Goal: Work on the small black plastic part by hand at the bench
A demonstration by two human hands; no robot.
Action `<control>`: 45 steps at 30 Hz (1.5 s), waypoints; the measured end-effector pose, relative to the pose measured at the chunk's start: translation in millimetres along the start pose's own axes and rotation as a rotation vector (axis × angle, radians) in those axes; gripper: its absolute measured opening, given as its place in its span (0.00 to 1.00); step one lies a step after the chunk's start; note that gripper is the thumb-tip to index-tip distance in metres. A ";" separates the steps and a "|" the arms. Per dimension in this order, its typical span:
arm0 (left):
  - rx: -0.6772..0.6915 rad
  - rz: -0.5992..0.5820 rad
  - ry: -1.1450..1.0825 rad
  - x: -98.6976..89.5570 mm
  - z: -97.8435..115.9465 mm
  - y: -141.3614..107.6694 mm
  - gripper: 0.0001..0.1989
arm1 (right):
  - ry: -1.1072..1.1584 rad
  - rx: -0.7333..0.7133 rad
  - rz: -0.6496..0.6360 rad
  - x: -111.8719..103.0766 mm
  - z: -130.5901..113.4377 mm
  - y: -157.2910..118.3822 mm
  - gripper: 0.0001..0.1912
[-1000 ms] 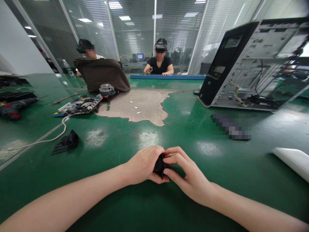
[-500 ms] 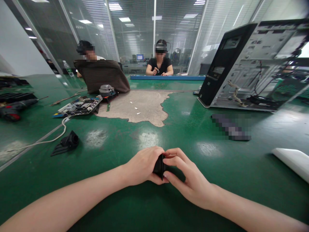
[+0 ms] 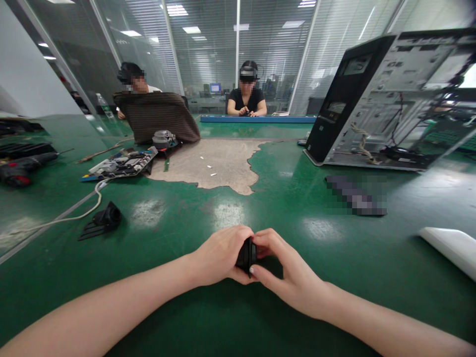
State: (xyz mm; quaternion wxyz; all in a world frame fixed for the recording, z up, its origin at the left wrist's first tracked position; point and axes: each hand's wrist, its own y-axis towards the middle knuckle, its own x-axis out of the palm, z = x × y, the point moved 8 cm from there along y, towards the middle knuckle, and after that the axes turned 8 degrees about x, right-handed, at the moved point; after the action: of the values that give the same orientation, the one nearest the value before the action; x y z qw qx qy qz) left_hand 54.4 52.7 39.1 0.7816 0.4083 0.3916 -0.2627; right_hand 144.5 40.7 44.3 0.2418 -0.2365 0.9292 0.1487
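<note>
Near the front of the green table, a small black part [image 3: 246, 255] with a raised rim is between my two hands. My left hand [image 3: 222, 254] wraps round it from the left, its fingers curled over the top and underneath. On the other side, my right hand [image 3: 292, 275] grips the rim, thumb low and fingertips at the upper edge. The palms hide much of the part. A similar-looking black piece [image 3: 107, 217] with flat slats lies on the table to the left.
An open computer case [image 3: 334, 109] stands at the right, near a pixelated dark object [image 3: 355, 196] and a white object [image 3: 451, 250]. At the left are a circuit board [image 3: 124, 163], a cable [image 3: 98, 198] and a power tool [image 3: 22, 166]. Two people sit across the green table [image 3: 178, 208].
My right hand's fingers have shifted round the rim, so more of the black part's right side shows. My left hand holds the same place.
</note>
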 end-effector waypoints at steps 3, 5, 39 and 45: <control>-0.003 0.002 -0.005 0.1 -0.3 0.3 0.26 | -0.124 -0.124 0.049 -4.7 -10.8 -3.3 0.12; -0.016 0.011 -0.010 0.4 -1.5 0.4 0.27 | -0.110 -0.140 0.060 -5.9 -10.5 -3.1 0.10; -0.015 0.008 0.004 0.9 -0.9 0.5 0.26 | -0.065 -0.157 0.060 -7.3 -13.7 -3.5 0.07; -0.062 0.009 -0.017 2.1 -4.9 0.4 0.29 | 0.039 -0.091 0.130 -10.0 -4.8 -1.6 0.10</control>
State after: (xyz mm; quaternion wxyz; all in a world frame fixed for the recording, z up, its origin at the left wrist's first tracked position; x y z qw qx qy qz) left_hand 54.0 56.8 35.8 0.7984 0.3835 0.3908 -0.2503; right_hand 151.2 41.1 53.2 0.2027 -0.1892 0.9394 0.2014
